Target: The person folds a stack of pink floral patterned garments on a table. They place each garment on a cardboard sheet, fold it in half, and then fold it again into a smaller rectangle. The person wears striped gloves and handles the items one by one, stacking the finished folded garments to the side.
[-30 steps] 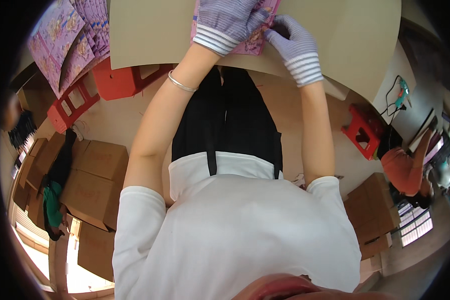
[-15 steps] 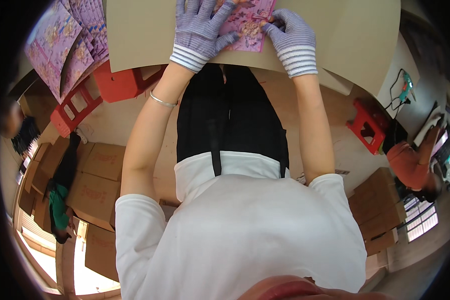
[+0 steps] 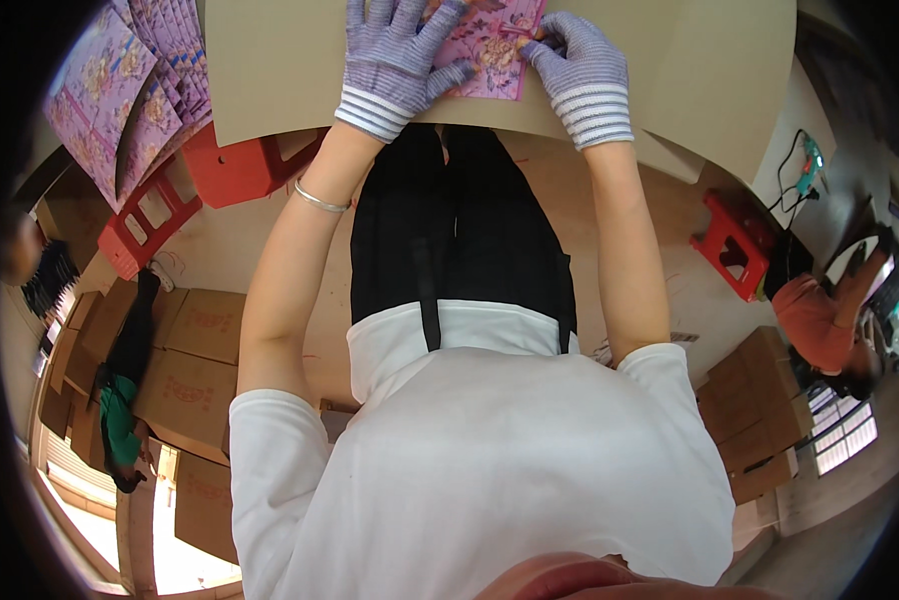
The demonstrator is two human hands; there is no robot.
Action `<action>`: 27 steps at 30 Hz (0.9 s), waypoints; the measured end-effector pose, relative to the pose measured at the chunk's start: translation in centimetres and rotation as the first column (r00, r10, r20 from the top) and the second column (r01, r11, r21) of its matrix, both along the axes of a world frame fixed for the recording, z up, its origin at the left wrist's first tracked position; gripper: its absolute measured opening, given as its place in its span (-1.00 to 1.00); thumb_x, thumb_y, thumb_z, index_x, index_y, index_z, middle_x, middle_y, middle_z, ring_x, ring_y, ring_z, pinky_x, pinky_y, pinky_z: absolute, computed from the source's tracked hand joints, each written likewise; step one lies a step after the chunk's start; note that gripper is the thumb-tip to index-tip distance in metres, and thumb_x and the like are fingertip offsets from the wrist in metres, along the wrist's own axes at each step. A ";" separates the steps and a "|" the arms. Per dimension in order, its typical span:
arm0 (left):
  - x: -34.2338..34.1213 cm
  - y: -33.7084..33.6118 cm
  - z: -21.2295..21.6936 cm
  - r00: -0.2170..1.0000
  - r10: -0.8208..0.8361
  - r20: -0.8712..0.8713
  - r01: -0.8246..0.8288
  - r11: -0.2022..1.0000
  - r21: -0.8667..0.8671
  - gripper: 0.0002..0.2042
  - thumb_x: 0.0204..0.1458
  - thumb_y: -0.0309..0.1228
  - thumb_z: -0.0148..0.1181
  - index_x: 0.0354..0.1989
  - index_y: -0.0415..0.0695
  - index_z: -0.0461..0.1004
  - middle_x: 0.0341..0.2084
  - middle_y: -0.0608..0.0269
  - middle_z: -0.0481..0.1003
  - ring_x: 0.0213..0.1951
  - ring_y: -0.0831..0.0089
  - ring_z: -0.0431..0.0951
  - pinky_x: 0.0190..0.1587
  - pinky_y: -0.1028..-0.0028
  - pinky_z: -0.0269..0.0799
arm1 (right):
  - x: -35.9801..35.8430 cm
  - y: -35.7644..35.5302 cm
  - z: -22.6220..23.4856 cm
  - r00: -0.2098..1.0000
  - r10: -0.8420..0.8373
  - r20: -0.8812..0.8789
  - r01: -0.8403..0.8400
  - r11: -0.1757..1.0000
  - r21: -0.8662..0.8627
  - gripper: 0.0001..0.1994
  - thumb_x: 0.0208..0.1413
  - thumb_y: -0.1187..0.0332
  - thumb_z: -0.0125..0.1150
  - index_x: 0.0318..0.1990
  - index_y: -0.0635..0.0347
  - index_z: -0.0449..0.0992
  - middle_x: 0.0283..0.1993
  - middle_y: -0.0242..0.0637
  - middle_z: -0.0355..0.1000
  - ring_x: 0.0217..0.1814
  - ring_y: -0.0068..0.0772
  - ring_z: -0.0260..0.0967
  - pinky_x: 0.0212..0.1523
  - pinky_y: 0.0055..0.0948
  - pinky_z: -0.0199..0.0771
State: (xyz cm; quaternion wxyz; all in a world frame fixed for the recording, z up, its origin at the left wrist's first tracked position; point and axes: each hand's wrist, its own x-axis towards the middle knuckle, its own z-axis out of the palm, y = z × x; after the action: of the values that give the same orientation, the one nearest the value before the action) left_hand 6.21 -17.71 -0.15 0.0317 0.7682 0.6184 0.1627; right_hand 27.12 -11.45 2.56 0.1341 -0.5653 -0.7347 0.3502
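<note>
A flat pink flower-printed piece (image 3: 494, 72), possibly a bag or a cover, lies on the table near its front edge; its far part runs out of view. My left hand (image 3: 395, 60), in a grey-purple knit glove with a striped cuff, rests open on its left side, fingers spread. Some of those fingertips are cut off by the upper edge. At the piece's right edge, my gloved right hand (image 3: 577, 72) has its fingers curled and its thumb and finger pinched at a small pink ribbon (image 3: 516, 31). The curled fingers partly hide the grip.
A fanned stack of similar flower-printed pieces (image 3: 110, 90) sits left of the tan tabletop (image 3: 280, 70). Red stools (image 3: 232, 170) stand below, with another red stool (image 3: 735, 245) at right. A green glue gun (image 3: 813, 165) with a cord lies at right. Cardboard boxes (image 3: 190, 385) and other people are around.
The whole view has shifted very slightly. Both hands keep their places on the pink piece, with the left still spread and the right still pinching.
</note>
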 end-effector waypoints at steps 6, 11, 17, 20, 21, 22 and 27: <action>-0.1 0.1 0.1 1.000 -0.005 -0.007 0.005 1.000 0.005 -0.21 0.03 0.26 -0.02 0.39 0.08 0.18 0.43 -0.08 -0.02 0.43 -0.25 -0.09 0.34 -0.28 -0.20 | -0.2 -0.4 -0.9 0.994 -0.060 -0.097 0.065 0.997 0.046 -0.74 -0.12 0.44 0.40 -0.27 0.22 0.45 -0.44 -0.14 0.40 -0.41 -0.15 0.40 -0.31 -0.28 0.45; -0.1 0.0 -0.3 1.000 -0.014 -0.017 0.014 0.999 0.029 -0.23 0.07 0.28 -0.08 0.39 0.10 0.17 0.42 -0.09 0.00 0.42 -0.26 -0.07 0.32 -0.31 -0.18 | 0.4 -0.8 -1.1 0.997 -0.049 0.055 0.042 0.992 0.115 -0.54 -0.26 0.40 0.49 -0.15 0.18 0.41 -0.43 -0.19 0.39 -0.39 -0.13 0.41 -0.31 -0.27 0.45; 0.0 0.3 0.2 1.000 -0.009 0.005 0.009 1.000 -0.003 -0.24 0.08 0.28 -0.11 0.40 0.11 0.14 0.42 -0.09 0.01 0.41 -0.26 -0.05 0.31 -0.32 -0.18 | 0.0 -0.3 -0.2 0.920 0.091 0.380 -0.146 0.982 0.118 -0.48 -0.20 0.17 0.55 -0.07 0.17 0.50 -0.25 -0.28 0.52 -0.16 -0.28 0.50 -0.08 -0.31 0.50; 0.0 0.1 -0.2 1.000 -0.017 -0.014 0.017 0.999 0.031 -0.24 0.10 0.25 -0.12 0.40 0.05 0.14 0.42 -0.07 0.00 0.42 -0.19 -0.04 0.34 -0.29 -0.21 | 0.4 -0.7 -1.1 0.919 0.105 0.381 -0.202 0.953 0.224 -0.35 -0.31 0.13 0.60 -0.03 0.17 0.43 -0.16 -0.22 0.48 -0.06 -0.16 0.46 -0.04 -0.22 0.46; 0.0 0.1 0.0 1.000 -0.011 -0.027 0.011 1.000 0.022 -0.25 0.11 0.22 -0.12 0.40 0.02 0.13 0.43 -0.06 0.01 0.43 -0.14 -0.03 0.35 -0.27 -0.22 | 0.2 -0.6 -0.8 0.916 0.110 0.385 -0.211 0.949 0.232 -0.40 -0.28 0.13 0.58 -0.06 0.14 0.45 -0.19 -0.24 0.47 -0.08 -0.18 0.45 -0.06 -0.22 0.46; 0.1 0.1 0.3 0.999 -0.005 -0.040 0.006 1.000 0.013 -0.26 0.13 0.20 -0.11 0.40 0.00 0.12 0.43 -0.04 0.01 0.43 -0.10 -0.02 0.37 -0.25 -0.24 | -0.1 -0.6 -0.3 0.914 0.113 0.391 -0.220 0.945 0.240 -0.44 -0.26 0.14 0.57 -0.09 0.11 0.46 -0.21 -0.25 0.47 -0.10 -0.21 0.45 -0.09 -0.22 0.46; -0.9 1.2 0.8 0.930 -0.364 -0.050 0.346 0.914 -0.212 -0.30 0.02 0.00 0.13 0.37 0.09 0.21 0.43 0.31 0.07 0.47 0.25 -0.04 0.47 -0.01 -0.35 | -0.6 -0.2 0.4 0.909 0.141 0.391 -0.182 0.981 0.071 -0.40 -0.33 0.11 0.59 -0.12 0.07 0.40 -0.20 -0.25 0.40 -0.08 -0.17 0.39 -0.12 -0.17 0.41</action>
State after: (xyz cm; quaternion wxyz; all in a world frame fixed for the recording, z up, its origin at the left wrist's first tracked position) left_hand 5.28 -16.53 0.68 0.1102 0.8670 0.4826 0.0573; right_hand 26.51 -11.60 2.98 -0.0122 -0.5523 -0.8084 0.2031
